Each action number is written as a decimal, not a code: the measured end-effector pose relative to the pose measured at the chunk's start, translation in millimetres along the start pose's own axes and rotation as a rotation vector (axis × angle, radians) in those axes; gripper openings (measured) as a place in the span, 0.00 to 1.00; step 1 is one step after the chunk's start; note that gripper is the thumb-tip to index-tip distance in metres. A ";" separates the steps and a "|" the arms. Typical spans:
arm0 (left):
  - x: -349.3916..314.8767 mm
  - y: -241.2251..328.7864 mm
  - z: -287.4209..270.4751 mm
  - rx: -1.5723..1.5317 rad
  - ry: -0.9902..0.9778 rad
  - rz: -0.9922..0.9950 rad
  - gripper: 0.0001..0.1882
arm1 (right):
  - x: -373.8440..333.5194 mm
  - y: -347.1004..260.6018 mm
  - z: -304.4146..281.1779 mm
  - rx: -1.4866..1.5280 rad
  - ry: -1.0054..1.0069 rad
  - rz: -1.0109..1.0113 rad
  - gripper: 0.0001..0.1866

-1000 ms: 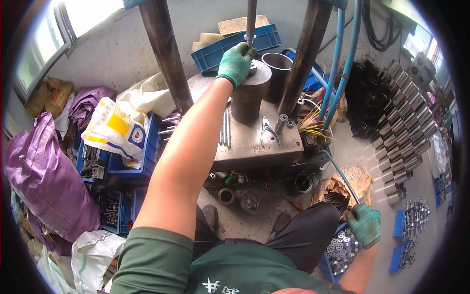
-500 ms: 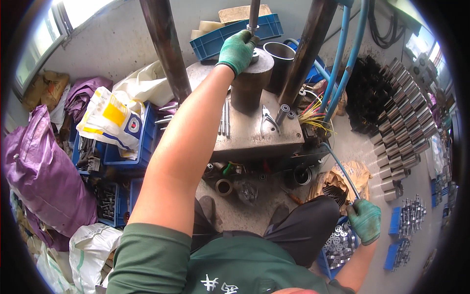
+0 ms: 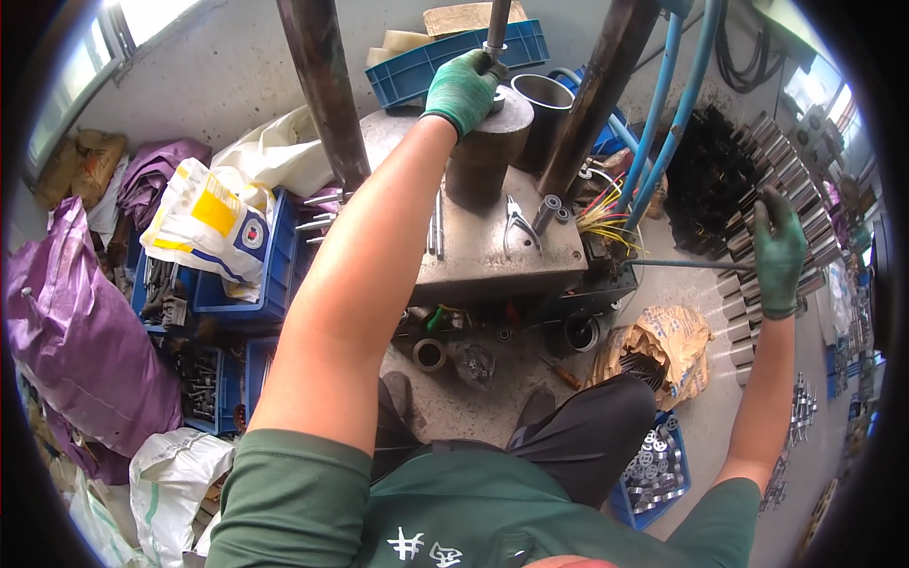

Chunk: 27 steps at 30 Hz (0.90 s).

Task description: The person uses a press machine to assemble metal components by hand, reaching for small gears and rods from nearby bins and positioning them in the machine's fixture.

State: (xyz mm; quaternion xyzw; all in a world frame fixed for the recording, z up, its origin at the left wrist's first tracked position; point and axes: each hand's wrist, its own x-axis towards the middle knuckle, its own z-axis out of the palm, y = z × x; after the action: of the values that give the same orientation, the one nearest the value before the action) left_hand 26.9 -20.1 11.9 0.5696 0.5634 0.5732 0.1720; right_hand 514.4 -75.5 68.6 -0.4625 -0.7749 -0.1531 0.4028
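The grey steel block base (image 3: 454, 270) carries a dark cylindrical steel pedestal (image 3: 481, 175), slim silver metal rods (image 3: 438, 232), metal-handled pliers (image 3: 512, 216), a short silver metal cylinder (image 3: 545, 214) and a small round metal ring (image 3: 563, 215). The pedestal's flat top supports a small round metal fitting (image 3: 497, 97). The grey concrete floor (image 3: 454, 412) carries a short hollow brownish cylinder (image 3: 429, 356), a clear plastic bag (image 3: 473, 365), an open brown paper sack (image 3: 686, 355) and a blue rectangular plastic bin (image 3: 653, 514). Silver metal cylinders (image 3: 793, 175) stand in rows at right.
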 end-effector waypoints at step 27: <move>15.0 -25.3 -2.8 -0.099 0.030 0.053 0.15 | -162.9 -63.5 -63.2 0.076 -0.903 0.294 0.12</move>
State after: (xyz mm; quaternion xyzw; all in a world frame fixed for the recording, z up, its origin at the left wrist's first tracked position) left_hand 8.9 -1.0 -1.7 0.5664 0.5216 0.6132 0.1765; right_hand 531.9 -244.1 -7.9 -0.5723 -0.8039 0.1504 0.0598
